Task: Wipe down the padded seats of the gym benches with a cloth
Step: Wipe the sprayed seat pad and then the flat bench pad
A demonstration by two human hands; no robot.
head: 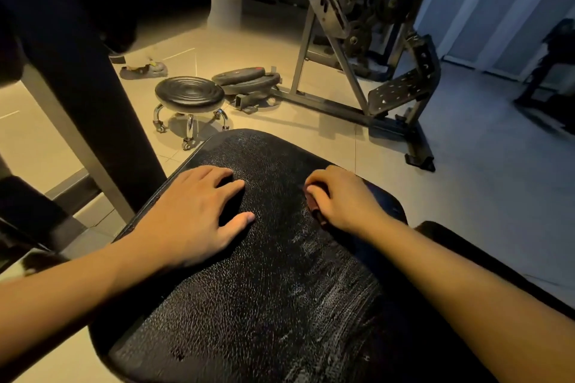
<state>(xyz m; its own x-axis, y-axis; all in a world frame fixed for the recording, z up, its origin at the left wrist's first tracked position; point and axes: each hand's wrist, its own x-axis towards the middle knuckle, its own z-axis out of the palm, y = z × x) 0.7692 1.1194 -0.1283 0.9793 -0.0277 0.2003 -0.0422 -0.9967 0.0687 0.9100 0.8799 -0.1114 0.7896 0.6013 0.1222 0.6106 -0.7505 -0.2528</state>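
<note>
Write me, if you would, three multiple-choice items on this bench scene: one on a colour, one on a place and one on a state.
1. What colour is the padded seat?
A red; B black; C white.

2. Where does the round stool stand?
A on the seat; B on the floor beyond the seat's far end; C on the stacked plates.

3. What is the right hand doing?
A gripping a cloth against the seat; B lying flat and empty; C lifting a plate.

Answers:
1 B, the textured padding is black all over.
2 B, its castors rest on the tiles past the seat's end.
3 A, its fingers curl round the dark reddish cloth, which is pressed to the seat.
</note>
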